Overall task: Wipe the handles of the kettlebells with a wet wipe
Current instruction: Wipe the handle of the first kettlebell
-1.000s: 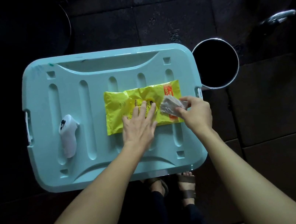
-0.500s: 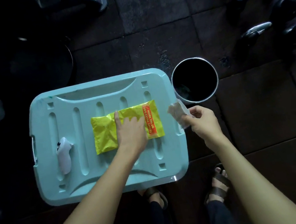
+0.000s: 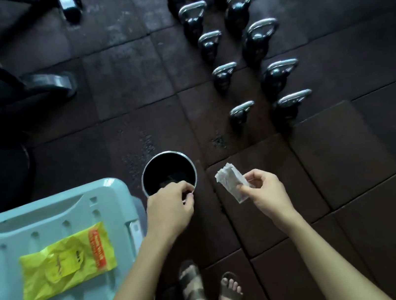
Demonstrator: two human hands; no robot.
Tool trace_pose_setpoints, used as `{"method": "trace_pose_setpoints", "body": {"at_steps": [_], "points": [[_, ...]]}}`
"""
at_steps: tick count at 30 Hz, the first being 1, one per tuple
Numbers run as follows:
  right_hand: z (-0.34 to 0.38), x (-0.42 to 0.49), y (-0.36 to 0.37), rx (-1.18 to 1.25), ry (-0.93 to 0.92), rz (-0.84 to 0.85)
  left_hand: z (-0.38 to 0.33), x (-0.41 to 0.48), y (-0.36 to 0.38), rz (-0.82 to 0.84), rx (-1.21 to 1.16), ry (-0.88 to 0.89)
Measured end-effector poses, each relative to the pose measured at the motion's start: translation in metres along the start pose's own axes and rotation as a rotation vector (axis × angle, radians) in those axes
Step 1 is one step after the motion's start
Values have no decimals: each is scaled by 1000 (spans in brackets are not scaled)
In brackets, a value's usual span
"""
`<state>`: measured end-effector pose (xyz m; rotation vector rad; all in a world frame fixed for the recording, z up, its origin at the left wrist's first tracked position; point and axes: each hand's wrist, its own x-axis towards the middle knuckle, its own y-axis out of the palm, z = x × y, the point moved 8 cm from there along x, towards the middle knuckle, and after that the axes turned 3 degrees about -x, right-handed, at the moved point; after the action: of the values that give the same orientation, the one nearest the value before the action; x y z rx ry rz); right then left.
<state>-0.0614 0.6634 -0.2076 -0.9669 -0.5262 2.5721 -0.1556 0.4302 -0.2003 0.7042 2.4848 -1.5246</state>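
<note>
With the right hand (image 3: 265,191), shake open the folded wet wipe (image 3: 232,183) before reaching for the kettlebells (image 3: 239,120), standing in two rows on the floor well ahead; wrap it fully round each chrome handle (image 3: 241,107). Pinches the wipe between thumb and fingertips. As for the left hand (image 3: 172,209): curled above the bin (image 3: 165,153) rim, hold on anything impossible to tell.

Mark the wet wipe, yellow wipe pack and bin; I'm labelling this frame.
wet wipe (image 3: 229,181), head view, middle of the folded sheet.
yellow wipe pack (image 3: 64,264), head view, centre of the wrapper.
bin (image 3: 165,153), head view, far rim.
</note>
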Motion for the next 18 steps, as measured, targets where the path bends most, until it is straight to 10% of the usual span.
{"method": "trace_pose_setpoints", "body": {"at_steps": [18], "points": [[-43,367,-120,-338,-84,-226,-99,401,195,167,-119,29]]}}
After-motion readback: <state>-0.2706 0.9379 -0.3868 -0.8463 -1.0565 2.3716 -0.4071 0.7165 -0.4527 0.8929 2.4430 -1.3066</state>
